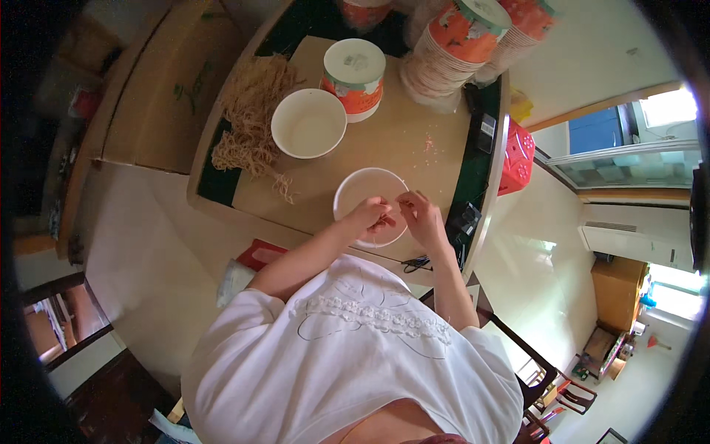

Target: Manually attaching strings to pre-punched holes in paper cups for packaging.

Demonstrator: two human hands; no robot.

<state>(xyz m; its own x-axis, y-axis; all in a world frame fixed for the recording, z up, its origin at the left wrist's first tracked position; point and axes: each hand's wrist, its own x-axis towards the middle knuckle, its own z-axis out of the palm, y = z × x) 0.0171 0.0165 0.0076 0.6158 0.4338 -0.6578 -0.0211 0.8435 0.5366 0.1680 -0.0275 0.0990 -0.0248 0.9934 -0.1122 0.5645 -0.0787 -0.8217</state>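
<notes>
**While both hands are over the near tub, the fibre pile lies off to the left**

Because the near white tub stands at the table's front edge, directly before the wearer, both hands meet over its mouth with little reach. This position probably lets any loose bits fall inside; a judgement, not observed.

Left hand: comes in over the left part of the rim, fingers bent inward toward the middle. Cannot tell whether they are closed on anything.

Right hand: at the right rim, thumb and forefinger brought near each other, as a fine pinch would need. Possible thin strand at the tips; too small to confirm, so grip state undetermined.

Tangled tan strands are heaped on the left of the table, partly over the brown sheet. The sheet presumably shields the green tabletop. A second white tub, mouth up, sits between heap and hands, its pale inside showing.

Behind it, an orange-and-green tub is upside down. Nested tubs stand toward the far right, likely stacked to save room. Pinkish crumbs lie on the sheet, apart from both hands.
</notes>
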